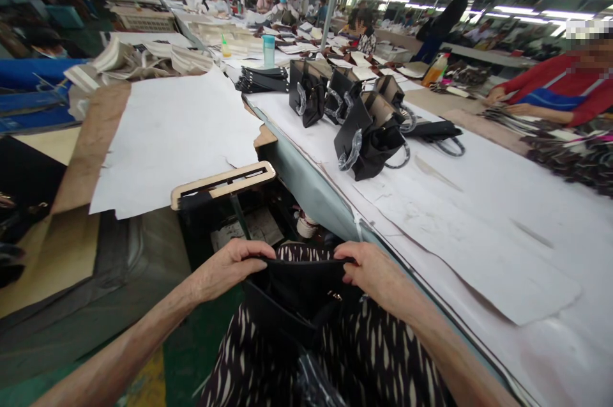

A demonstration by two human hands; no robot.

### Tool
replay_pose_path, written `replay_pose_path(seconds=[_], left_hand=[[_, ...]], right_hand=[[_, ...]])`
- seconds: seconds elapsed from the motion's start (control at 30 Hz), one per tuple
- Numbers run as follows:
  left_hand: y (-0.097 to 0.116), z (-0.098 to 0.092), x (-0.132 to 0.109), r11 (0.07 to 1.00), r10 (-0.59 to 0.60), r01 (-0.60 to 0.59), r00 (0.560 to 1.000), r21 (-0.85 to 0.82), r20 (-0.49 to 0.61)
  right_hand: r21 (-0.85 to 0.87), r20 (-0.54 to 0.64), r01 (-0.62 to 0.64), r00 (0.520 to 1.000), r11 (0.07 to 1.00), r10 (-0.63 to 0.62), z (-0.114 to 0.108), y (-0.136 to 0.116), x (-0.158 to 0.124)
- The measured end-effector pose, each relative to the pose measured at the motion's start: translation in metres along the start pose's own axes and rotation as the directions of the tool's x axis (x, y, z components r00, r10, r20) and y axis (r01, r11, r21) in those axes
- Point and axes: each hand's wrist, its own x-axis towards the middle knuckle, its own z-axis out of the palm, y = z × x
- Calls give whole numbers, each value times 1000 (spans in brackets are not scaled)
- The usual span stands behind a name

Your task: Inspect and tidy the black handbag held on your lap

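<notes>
A black handbag (297,295) rests on my lap with its mouth facing up. My left hand (242,263) pinches the bag's far rim at its left end. At the right end of the same rim, my right hand (364,266) grips it between thumb and fingers. The rim is stretched fairly straight between the two hands. Inside the bag, a small shiny metal piece shows near the right. A plastic-wrapped handle (318,381) hangs toward me at the bottom. The bag's underside is hidden.
Several black handbags (371,135) with wrapped handles stand on the white-covered table (479,228) to the right. Ahead lies a wooden slotted frame (223,183) beside a white sheet (182,132). A person in red sleeves (550,87) handles dark pieces across the table.
</notes>
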Motion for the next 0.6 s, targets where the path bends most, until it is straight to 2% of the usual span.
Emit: replay_pose_path(seconds=[0.1, 0.27, 0.43, 0.6], left_hand=[[0, 1, 2, 1000, -7, 7, 1000, -3, -4], [2, 1, 3, 1000, -5, 5, 1000, -13, 5], [2, 0, 5, 1000, -10, 10, 1000, -13, -4], [2, -2, 6, 999, -29, 29, 1000, -29, 2]], right_hand=[[52, 68, -7, 998, 999, 3, -1, 6, 4], [38, -4, -38, 999, 999, 38, 1, 2, 6], [34, 2, -58, 998, 998, 58, 1, -3, 7], [108, 23, -29, 999, 994, 26, 2, 5, 10]])
